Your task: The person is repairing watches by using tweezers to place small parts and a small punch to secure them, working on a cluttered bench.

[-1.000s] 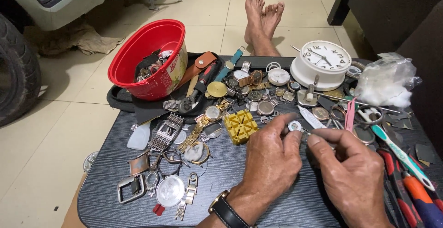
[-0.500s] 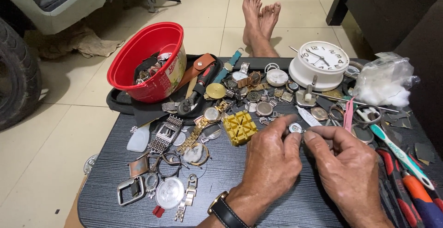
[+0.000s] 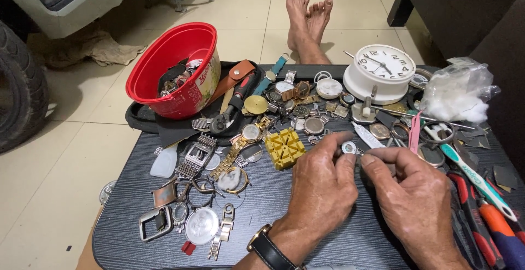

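I had the small round watch part [image 3: 349,147] pinched at the tips of my left hand [image 3: 322,185], thumb and forefinger closed narrow around its rim, so that its pale face looked up at me. It sat just in front of the yellow holder block [image 3: 285,148], to that block's right and almost level with it, lifted a little off the dark table [image 3: 273,204].

My right hand [image 3: 413,193] met it from the other side. Its fingers were drawn together into a tight pinch whose tips touched, or very nearly touched, the right edge of the part; whether a fine tool or pin lay between them I could not tell, since the fingertips covered that spot. The part lay directly between the two grips, left hand to its left and below, right hand to its right and below, and the left hand was the one that carried it. Being round, it had no long axis to speak of; what mattered was that its flat face was turned upward and its open side faced my right fingertips.

Farther from the yellow block, beyond it and to the right, stood the white clock [image 3: 381,70]; to the block's left and behind was the red bowl [image 3: 174,70], and loose watch cases and bracelets lay all round it.
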